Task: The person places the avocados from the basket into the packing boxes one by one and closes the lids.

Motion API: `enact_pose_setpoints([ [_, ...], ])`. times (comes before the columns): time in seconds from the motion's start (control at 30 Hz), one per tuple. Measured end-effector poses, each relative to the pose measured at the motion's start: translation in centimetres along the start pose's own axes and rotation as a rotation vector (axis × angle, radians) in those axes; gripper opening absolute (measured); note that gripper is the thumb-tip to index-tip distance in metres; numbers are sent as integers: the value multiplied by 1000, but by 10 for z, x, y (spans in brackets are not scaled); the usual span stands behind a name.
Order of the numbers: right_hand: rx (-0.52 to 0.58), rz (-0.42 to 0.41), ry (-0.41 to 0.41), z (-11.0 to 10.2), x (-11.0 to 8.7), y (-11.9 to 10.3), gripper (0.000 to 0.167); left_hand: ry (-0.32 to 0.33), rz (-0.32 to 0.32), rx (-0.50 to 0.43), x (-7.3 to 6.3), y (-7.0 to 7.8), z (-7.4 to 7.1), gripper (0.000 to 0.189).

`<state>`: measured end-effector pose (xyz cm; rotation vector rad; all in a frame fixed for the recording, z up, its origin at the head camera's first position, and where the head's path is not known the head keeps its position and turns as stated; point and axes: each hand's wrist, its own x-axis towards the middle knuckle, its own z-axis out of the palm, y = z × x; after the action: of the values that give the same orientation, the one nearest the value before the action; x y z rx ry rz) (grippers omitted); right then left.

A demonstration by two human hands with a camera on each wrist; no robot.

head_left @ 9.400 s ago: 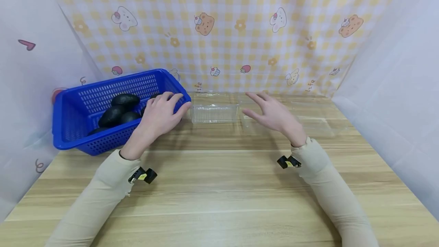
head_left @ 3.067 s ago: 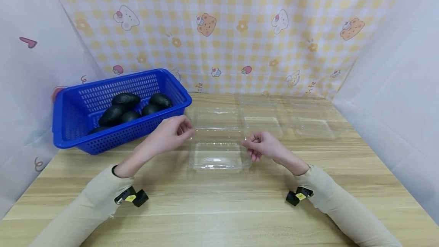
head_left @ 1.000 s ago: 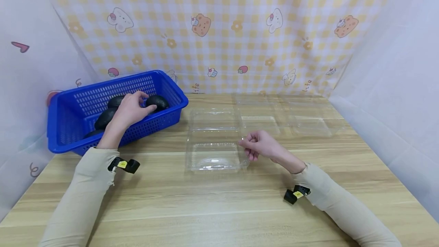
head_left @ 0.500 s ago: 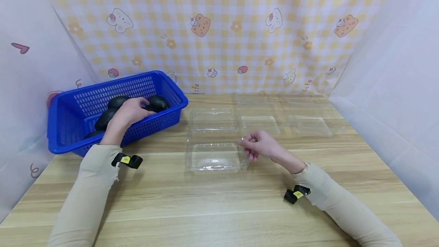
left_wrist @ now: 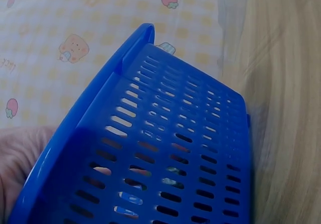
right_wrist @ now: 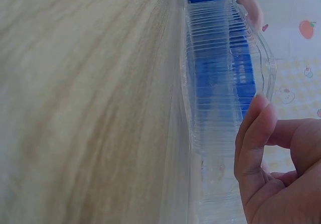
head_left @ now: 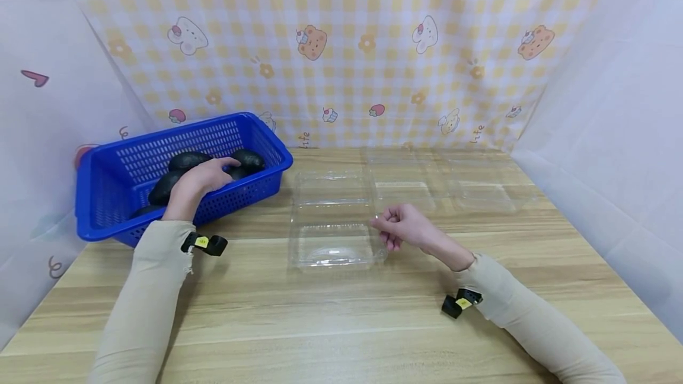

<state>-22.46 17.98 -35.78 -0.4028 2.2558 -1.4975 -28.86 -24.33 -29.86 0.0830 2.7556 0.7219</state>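
In the head view my left hand (head_left: 210, 175) reaches into a blue plastic basket (head_left: 107, 234) over its near wall. Its index finger and thumb lie around a dark avocado (head_left: 238, 173); the other fingers are mostly hidden. Another avocado (head_left: 248, 159) rests right behind, and skin shows through the slots of the basket wall (left_wrist: 165, 103) in the left wrist view. My right hand (head_left: 405, 227) pinches the right edge of a clear plastic clamshell container (head_left: 333, 256), which lies opened out in mid-table. The right wrist view has fingertips (right_wrist: 258, 103) at the container's rim.
More avocados (head_left: 165, 187) lie left of my hand in the basket. Two more clear containers (head_left: 404, 191) stand opened behind and to the right. A checked cloth (head_left: 368, 70) hangs behind the wooden table (head_left: 341, 325), with white sheets at both sides.
My left hand first let go of the container's left side and moved into the basket; lately it has sunk lower among the avocados. Earlier, both hands brought the container forward and it opened out.
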Motion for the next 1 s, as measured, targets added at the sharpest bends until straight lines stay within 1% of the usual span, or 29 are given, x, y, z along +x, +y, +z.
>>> enact_pose_setpoints([
  [0.3, -10, -2, -1, 0, 1, 1, 27, -51, 22, -35, 7, -6, 0, 62],
  [0.47, -14, -2, -2, 0, 1, 1, 27, -16, 45, -22, 7, -7, 1, 59],
  [0.53, -12, -2, -4, 1, 1, 0, 28, -12, 55, -13, 8, -7, 1, 57],
  [0.57, -9, -2, -5, 1, 1, 0, 28, -20, 63, -3, 8, -8, 0, 57],
  [0.7, -1, -3, -9, 1, 2, 0, 28, -59, 41, 40, 8, -8, 0, 58],
  [0.83, 1, 0, -11, 2, 2, 1, 27, -95, 49, 78, 7, -8, -2, 58],
  [0.9, 2, 3, -9, 2, 2, 0, 27, -89, 66, 92, 7, -7, -2, 57],
  [1.0, 3, 5, 1, 2, 1, 1, 28, -42, 68, 110, 7, -4, -2, 55],
])
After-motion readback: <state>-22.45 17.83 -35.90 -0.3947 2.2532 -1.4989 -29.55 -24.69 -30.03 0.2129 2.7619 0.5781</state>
